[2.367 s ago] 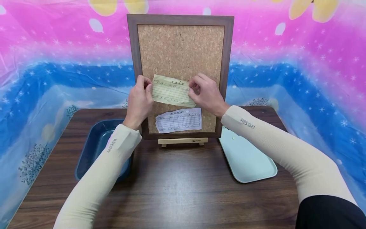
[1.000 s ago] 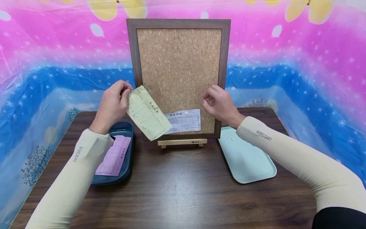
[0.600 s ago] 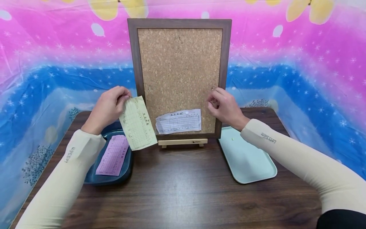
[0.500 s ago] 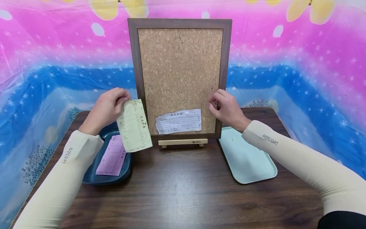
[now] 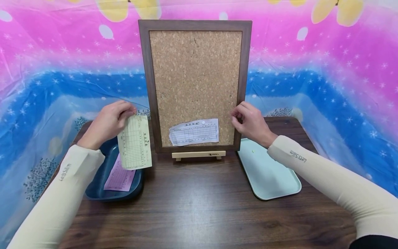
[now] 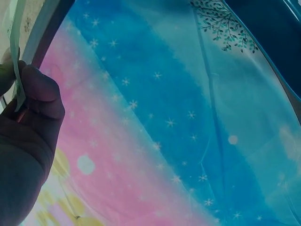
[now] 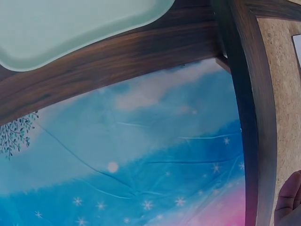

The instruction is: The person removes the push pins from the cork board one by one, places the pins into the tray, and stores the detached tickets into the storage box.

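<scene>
My left hand (image 5: 105, 122) pinches the top end of a pale yellow printed form (image 5: 135, 145), which hangs down above a dark blue tray (image 5: 113, 196). In the left wrist view that hand (image 6: 40, 101) holds the sheet edge-on. A pink form (image 5: 119, 180) lies in the tray, partly covered by the yellow one. By the right frame of a cork board (image 5: 196, 69), my right hand (image 5: 253, 122) has curled fingers, thumb close to them. No object shows in them; a tiny one could be hidden. A white form (image 5: 192, 133) with a round white pin is fixed low on the cork.
The board leans on a small wooden stand (image 5: 199, 154) on a dark wood table (image 5: 192, 204). To the right lies a pale green tray (image 5: 270, 176) with a tiny greenish bit (image 5: 253, 151) in it. A patterned pink and blue cloth (image 5: 280, 79) hangs behind.
The yellow form came off the board, leaving my right hand, and swung to hang upright. My left hand carried it left and down over the blue tray. My right hand drew slightly right and lower.
</scene>
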A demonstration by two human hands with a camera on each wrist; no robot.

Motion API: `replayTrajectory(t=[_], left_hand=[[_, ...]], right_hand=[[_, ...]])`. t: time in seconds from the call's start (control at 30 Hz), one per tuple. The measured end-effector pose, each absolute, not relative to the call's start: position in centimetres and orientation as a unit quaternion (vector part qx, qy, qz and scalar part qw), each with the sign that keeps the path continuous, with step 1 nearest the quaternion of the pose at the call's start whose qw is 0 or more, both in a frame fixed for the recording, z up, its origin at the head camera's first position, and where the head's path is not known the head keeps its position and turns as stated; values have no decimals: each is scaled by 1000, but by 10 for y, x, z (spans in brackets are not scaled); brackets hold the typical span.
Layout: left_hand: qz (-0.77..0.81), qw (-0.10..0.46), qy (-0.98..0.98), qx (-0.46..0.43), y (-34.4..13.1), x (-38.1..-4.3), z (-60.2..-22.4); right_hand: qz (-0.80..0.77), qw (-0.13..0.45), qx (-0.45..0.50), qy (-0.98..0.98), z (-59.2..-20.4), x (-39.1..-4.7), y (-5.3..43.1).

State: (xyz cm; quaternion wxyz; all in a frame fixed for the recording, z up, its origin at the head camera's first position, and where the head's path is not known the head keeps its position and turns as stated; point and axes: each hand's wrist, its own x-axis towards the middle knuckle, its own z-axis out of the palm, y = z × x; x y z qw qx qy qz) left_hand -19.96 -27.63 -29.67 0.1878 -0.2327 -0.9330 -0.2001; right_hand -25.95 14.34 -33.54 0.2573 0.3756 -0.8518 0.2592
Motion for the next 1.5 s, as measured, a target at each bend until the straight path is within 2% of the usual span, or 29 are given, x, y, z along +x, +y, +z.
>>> replayTrajectory(t=[0.33, 0.63, 1.3, 1.5], left_hand=[[-188, 184, -937, -228, -285, -198, -299], [-188, 144, -949, -209, -294, -195, -302], [-130, 162, -953, -218, -324, -193, -324], [-127, 125, -961, -212, -327, -196, -336]], right_hand=[[257, 259, 375, -852, -340, -258, 150], [267, 261, 374, -849, -344, -257, 157], [253, 271, 355, -858, -361, -249, 185], [251, 262, 337, -869, -372, -246, 196]])
